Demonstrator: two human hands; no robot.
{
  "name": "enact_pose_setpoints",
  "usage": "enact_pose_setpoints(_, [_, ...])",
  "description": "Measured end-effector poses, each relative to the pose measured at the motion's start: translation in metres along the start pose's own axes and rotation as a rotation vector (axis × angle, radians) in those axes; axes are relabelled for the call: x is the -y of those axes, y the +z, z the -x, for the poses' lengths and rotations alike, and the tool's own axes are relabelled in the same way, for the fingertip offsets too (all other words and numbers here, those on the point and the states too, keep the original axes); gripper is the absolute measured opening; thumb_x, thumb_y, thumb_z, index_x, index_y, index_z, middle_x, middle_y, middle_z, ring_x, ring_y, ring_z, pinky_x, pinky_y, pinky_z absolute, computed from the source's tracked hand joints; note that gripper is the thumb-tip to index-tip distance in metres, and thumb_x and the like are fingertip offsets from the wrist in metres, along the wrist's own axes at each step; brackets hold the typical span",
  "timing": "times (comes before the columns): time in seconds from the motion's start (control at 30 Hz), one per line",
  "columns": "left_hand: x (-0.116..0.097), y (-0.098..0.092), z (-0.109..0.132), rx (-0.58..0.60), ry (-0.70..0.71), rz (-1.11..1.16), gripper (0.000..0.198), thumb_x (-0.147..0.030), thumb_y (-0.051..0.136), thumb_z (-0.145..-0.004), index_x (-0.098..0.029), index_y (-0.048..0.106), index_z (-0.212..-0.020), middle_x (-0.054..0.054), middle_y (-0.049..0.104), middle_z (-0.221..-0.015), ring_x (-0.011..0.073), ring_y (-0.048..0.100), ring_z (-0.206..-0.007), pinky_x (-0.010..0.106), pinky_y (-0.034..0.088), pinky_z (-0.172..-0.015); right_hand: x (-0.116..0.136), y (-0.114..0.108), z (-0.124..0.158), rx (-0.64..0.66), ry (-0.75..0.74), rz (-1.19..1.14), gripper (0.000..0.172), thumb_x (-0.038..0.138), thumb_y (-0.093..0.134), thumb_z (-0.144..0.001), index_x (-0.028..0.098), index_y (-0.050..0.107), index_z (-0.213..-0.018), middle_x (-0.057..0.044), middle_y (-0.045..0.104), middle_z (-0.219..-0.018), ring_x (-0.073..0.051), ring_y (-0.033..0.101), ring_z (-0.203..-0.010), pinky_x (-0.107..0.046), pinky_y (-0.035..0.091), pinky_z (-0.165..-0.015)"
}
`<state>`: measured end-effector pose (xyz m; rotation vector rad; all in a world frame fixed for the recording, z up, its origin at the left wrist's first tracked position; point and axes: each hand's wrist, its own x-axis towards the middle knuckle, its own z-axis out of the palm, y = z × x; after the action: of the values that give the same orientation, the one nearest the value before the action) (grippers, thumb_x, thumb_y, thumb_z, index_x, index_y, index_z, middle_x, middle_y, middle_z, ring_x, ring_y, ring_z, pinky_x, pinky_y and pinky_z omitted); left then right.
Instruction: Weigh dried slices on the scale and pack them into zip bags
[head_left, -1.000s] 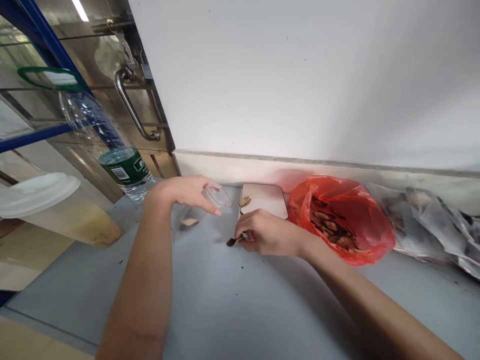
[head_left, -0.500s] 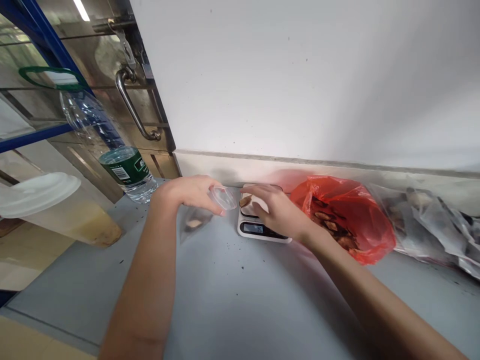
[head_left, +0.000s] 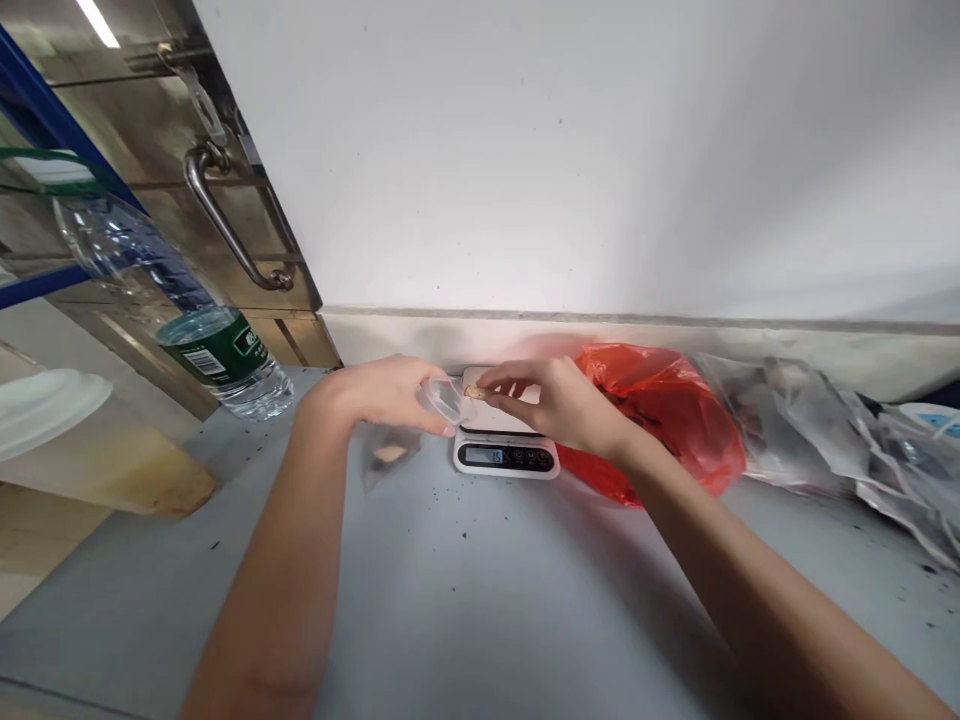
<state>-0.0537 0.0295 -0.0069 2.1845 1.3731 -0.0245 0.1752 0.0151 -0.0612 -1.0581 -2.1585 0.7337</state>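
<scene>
My left hand (head_left: 382, 392) grips the open mouth of a small clear plastic bag (head_left: 444, 397), which hangs down to the grey counter with a pale brown piece (head_left: 389, 454) inside. My right hand (head_left: 559, 402) pinches a small tan dried slice (head_left: 474, 392) right at the bag's mouth. Both hands hover over a small white digital scale (head_left: 507, 455) whose display is lit.
A red plastic bag (head_left: 660, 420) of dark dried slices lies right of the scale, with clear bags (head_left: 810, 430) beyond it. A large water bottle (head_left: 202, 340) leans at the left by a steel door handle (head_left: 225, 225). Dark crumbs dot the grey counter (head_left: 480, 600).
My right hand rose from the counter to the scale, picked up the tan slice there and brought it to the bag's mouth. The view shifted right.
</scene>
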Motion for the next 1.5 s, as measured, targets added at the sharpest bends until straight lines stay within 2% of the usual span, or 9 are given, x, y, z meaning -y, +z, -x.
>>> enact_pose_setpoints(0.13, [-0.018, -0.004, 0.007, -0.043, 0.073, 0.078, 0.047, -0.054, 0.069, -0.083, -0.029, 0.072, -0.123, 0.001, 0.079, -0.105, 0.0261, 0.072, -0.098, 0.031, 0.050, -0.082, 0.018, -0.020, 0.007, -0.093, -0.058, -0.166, 0.027, 0.036, 0.064, -0.093, 0.019, 0.080, -0.107, -0.008, 0.081, -0.108, -0.022, 0.074, -0.097, -0.038, 0.059, -0.088])
enact_pose_setpoints(0.23, [-0.028, -0.004, 0.011, -0.159, 0.151, 0.154, 0.057, -0.053, 0.070, -0.085, -0.031, 0.065, -0.137, 0.001, 0.078, -0.116, 0.0257, 0.070, -0.111, 0.030, 0.050, -0.090, 0.028, -0.038, 0.016, -0.158, -0.092, -0.066, 0.029, 0.042, 0.065, -0.095, 0.021, 0.080, -0.108, -0.010, 0.077, -0.119, -0.026, 0.070, -0.113, -0.040, 0.057, -0.095])
enact_pose_setpoints(0.37, [-0.033, -0.004, 0.011, -0.254, 0.241, 0.201, 0.071, -0.053, 0.074, -0.081, -0.031, 0.058, -0.146, 0.003, 0.072, -0.132, 0.0284, 0.067, -0.120, 0.033, 0.052, -0.095, 0.031, -0.059, 0.031, -0.046, -0.126, 0.102, 0.025, 0.047, 0.072, -0.091, 0.027, 0.081, -0.104, -0.011, 0.065, -0.135, -0.033, 0.055, -0.137, -0.042, 0.057, -0.097])
enact_pose_setpoints(0.5, [-0.038, -0.002, 0.008, -0.248, 0.308, 0.227, 0.073, -0.057, 0.075, -0.079, -0.028, 0.056, -0.143, 0.006, 0.068, -0.134, 0.0281, 0.066, -0.118, 0.033, 0.053, -0.092, 0.032, -0.069, 0.039, -0.023, -0.107, 0.129, 0.021, 0.044, 0.070, -0.092, 0.025, 0.078, -0.099, -0.010, 0.067, -0.127, -0.026, 0.068, -0.111, -0.039, 0.058, -0.090])
enact_pose_setpoints(0.63, [-0.048, 0.006, 0.006, -0.323, 0.296, 0.217, 0.067, -0.064, 0.079, -0.075, -0.026, 0.059, -0.127, 0.002, 0.069, -0.103, 0.0237, 0.066, -0.094, 0.031, 0.052, -0.078, 0.038, -0.072, 0.041, 0.030, -0.064, 0.107, 0.023, 0.039, 0.060, -0.096, 0.023, 0.076, -0.102, -0.005, 0.075, -0.098, -0.016, 0.066, -0.073, -0.032, 0.056, -0.072])
enact_pose_setpoints(0.77, [-0.055, 0.012, 0.001, -0.407, 0.284, 0.217, 0.070, -0.062, 0.086, -0.068, -0.026, 0.057, -0.120, -0.001, 0.063, -0.094, 0.0210, 0.062, -0.085, 0.028, 0.049, -0.070, 0.041, -0.075, 0.041, 0.175, -0.068, 0.012, 0.020, 0.038, 0.063, -0.092, 0.023, 0.076, -0.095, -0.001, 0.076, -0.084, -0.015, 0.066, -0.069, -0.029, 0.053, -0.065])
enact_pose_setpoints(0.87, [-0.052, 0.012, -0.004, -0.402, 0.292, 0.254, 0.080, -0.061, 0.091, -0.059, -0.027, 0.060, -0.125, 0.001, 0.063, -0.102, 0.0211, 0.062, -0.087, 0.029, 0.051, -0.072, 0.038, -0.077, 0.041, 0.058, -0.045, 0.019, 0.029, 0.047, 0.070, -0.089, 0.022, 0.072, -0.075, 0.000, 0.071, -0.069, -0.013, 0.058, -0.059, -0.029, 0.047, -0.057])
enact_pose_setpoints(1.2, [-0.040, 0.009, -0.006, -0.411, 0.345, 0.433, 0.035, -0.053, 0.078, -0.077, -0.020, 0.070, -0.083, 0.005, 0.075, -0.095, 0.0228, 0.069, -0.094, 0.036, 0.058, -0.091, 0.030, -0.087, 0.043, -0.161, 0.036, -0.105, 0.022, 0.044, 0.076, -0.081, 0.024, 0.069, -0.076, -0.002, 0.071, -0.071, -0.016, 0.065, -0.064, -0.033, 0.056, -0.061])
enact_pose_setpoints(1.5, [-0.043, 0.008, -0.003, -0.666, 0.292, 0.440, 0.035, -0.051, 0.080, -0.076, -0.022, 0.068, -0.091, 0.004, 0.076, -0.101, 0.0245, 0.071, -0.103, 0.038, 0.057, -0.101, 0.025, -0.092, 0.047, -0.178, 0.073, -0.098, 0.026, 0.043, 0.080, -0.079, 0.024, 0.066, -0.069, -0.002, 0.072, -0.070, -0.018, 0.067, -0.066, -0.033, 0.057, -0.062])
